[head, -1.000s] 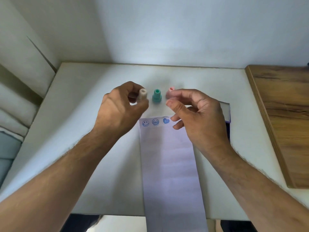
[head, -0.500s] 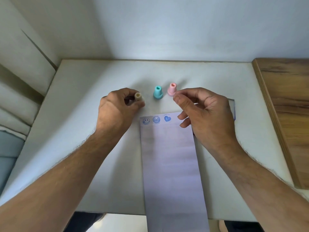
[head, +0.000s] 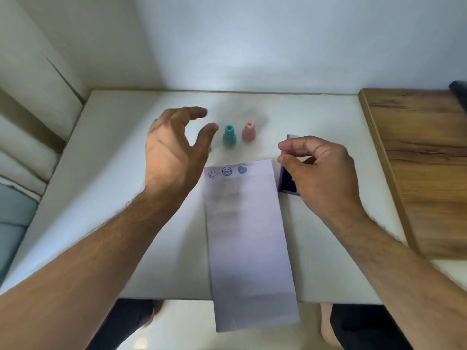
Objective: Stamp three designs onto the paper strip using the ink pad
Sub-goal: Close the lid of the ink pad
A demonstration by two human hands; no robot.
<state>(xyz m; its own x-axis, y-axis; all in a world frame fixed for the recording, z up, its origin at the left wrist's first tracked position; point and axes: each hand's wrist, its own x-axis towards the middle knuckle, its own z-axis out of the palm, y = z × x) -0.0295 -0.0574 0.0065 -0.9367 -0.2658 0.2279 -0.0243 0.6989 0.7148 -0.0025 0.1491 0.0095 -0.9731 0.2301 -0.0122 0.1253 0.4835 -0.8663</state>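
Head cam is looking down at a white table (head: 106, 203) with a wooden board (head: 424, 168) sitting to its right. Paper strip (head: 247, 238) is lying lengthwise, carrying three blue prints along its far end. Left hand (head: 174, 152) is hovering spread wide, gripping nothing. Right hand (head: 321, 170) is curling loosely over the purple ink pad (head: 286, 181); can't tell if it's actually touching. Teal stamp (head: 229, 134) and pink stamp (head: 249, 131) are standing upright behind the strip.

A home setting is suggested by the small white tabletop (head: 106, 188) set against a plain wall, cushioned upholstery (head: 17, 157) at frame left, and a wood-grain board (head: 419, 157) at right.
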